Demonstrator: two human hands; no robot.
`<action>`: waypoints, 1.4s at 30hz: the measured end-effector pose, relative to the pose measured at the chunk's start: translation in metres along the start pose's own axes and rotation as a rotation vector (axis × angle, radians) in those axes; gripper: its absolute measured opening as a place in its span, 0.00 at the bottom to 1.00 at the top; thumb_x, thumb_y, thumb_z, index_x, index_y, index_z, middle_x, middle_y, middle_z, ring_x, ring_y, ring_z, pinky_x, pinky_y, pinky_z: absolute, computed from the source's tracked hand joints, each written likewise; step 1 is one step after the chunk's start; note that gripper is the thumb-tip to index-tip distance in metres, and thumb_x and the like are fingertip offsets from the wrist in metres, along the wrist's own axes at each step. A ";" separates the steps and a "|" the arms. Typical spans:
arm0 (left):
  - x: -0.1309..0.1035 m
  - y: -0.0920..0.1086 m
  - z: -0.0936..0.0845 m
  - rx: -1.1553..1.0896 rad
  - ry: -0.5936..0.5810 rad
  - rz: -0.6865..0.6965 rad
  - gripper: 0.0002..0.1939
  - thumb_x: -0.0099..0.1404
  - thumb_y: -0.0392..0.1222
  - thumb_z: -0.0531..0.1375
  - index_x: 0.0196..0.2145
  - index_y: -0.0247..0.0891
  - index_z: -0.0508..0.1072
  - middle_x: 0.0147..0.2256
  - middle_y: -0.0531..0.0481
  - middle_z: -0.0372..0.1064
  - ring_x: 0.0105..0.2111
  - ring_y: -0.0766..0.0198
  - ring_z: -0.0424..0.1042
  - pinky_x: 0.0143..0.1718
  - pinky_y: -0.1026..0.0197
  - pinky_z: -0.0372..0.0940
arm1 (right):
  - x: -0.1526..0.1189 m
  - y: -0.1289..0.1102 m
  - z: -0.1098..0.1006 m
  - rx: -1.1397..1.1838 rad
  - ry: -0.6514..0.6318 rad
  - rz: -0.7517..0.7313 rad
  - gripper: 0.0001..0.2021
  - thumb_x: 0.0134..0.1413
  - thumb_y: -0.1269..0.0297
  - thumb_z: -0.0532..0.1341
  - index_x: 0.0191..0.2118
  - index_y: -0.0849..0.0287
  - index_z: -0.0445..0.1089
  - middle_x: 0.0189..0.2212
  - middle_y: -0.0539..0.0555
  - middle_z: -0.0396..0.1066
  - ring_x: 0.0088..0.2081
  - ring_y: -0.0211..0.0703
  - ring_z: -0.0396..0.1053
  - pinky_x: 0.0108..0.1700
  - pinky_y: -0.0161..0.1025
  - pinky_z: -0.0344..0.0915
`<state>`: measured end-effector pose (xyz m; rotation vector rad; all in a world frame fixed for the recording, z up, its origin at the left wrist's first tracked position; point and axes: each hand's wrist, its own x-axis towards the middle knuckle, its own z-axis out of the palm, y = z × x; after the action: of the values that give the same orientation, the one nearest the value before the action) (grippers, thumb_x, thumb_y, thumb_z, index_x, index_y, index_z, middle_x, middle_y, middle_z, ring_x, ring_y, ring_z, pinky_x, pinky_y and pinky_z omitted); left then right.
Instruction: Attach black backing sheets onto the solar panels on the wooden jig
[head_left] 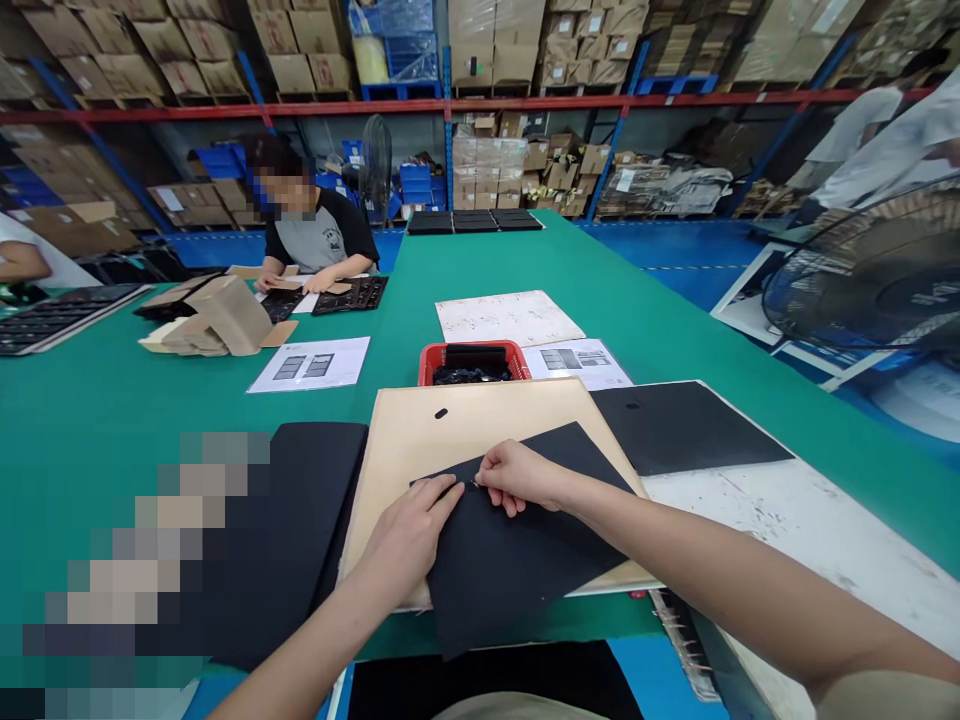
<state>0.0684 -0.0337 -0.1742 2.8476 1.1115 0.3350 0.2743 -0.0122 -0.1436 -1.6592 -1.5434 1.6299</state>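
While the left grip (409, 530), fingers extended, is pressing on the black sheet (517, 570), the right grip (521, 472) is pinching closed near its far edge, on what I cannot tell! The sheet is lying askew across a tan board (405, 430), overhanging its near side; beyond, a red basket (426, 366) is sitting on the green tabletop (480, 262).
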 end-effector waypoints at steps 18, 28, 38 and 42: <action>0.002 0.001 0.005 0.160 0.018 0.055 0.30 0.58 0.20 0.46 0.55 0.37 0.65 0.52 0.42 0.66 0.49 0.55 0.67 0.48 0.54 0.66 | 0.002 0.005 -0.002 0.049 0.032 -0.013 0.10 0.54 0.72 0.54 0.23 0.61 0.64 0.14 0.47 0.67 0.12 0.32 0.63 0.12 0.27 0.56; 0.016 0.002 -0.008 0.055 -0.108 -0.008 0.30 0.61 0.23 0.45 0.59 0.40 0.62 0.47 0.42 0.66 0.44 0.55 0.66 0.45 0.53 0.65 | 0.001 0.010 -0.012 0.128 0.099 -0.008 0.08 0.56 0.73 0.52 0.28 0.61 0.64 0.16 0.47 0.68 0.12 0.32 0.62 0.11 0.27 0.55; 0.024 0.004 -0.024 0.156 -0.298 0.034 0.37 0.58 0.19 0.44 0.62 0.43 0.56 0.50 0.42 0.65 0.48 0.54 0.64 0.46 0.52 0.63 | 0.006 0.014 -0.011 0.022 0.089 -0.042 0.06 0.58 0.70 0.51 0.31 0.61 0.63 0.18 0.47 0.68 0.13 0.33 0.64 0.13 0.28 0.55; 0.023 0.004 -0.025 0.177 -0.292 0.056 0.36 0.58 0.20 0.45 0.62 0.43 0.57 0.50 0.43 0.66 0.48 0.54 0.65 0.46 0.53 0.64 | -0.008 0.014 -0.007 -0.096 0.123 -0.124 0.09 0.59 0.71 0.49 0.34 0.61 0.66 0.23 0.48 0.68 0.17 0.33 0.65 0.19 0.30 0.59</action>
<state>0.0818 -0.0217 -0.1457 2.9535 1.0520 -0.1822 0.2882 -0.0207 -0.1499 -1.6428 -1.6499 1.3854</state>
